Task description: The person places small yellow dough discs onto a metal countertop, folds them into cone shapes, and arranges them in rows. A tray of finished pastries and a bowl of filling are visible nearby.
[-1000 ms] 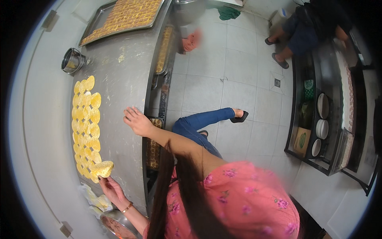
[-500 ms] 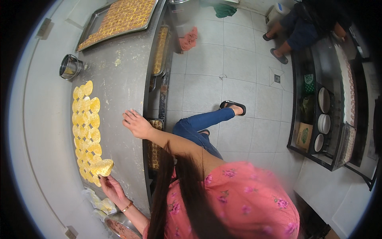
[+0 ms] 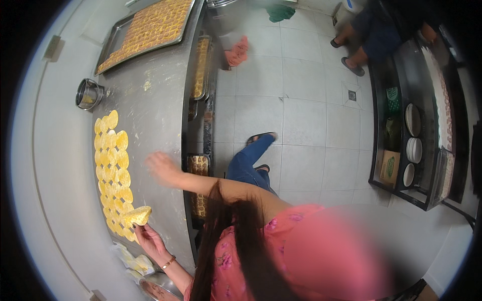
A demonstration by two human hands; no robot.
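My left hand (image 3: 150, 241), with a bracelet at the wrist, is closed on a small stack of dumpling wrappers (image 3: 137, 215), thin, round and yellow. The stack is held tilted over the near end of overlapping rows of wrappers (image 3: 111, 165) laid along the wall side of the steel table (image 3: 155, 110). Over the middle of the table, to the right of those rows, my right hand (image 3: 164, 169) is smeared by motion. Its fingers cannot be made out, and nothing shows in it.
A tray of filled pieces (image 3: 155, 32) stands at the table's far end, near a metal pot (image 3: 89, 94). Below me are a plastic bag (image 3: 135, 261) and a steel bowl (image 3: 163, 287) of pinkish filling. More trays (image 3: 199, 185) sit under the tabletop. Another person (image 3: 374, 40) is far right.
My right hand has shifted slightly left toward the wrapper rows and is now blurred. My left hand still holds the stack. The whole view has shifted a little, and a foot has drawn back.
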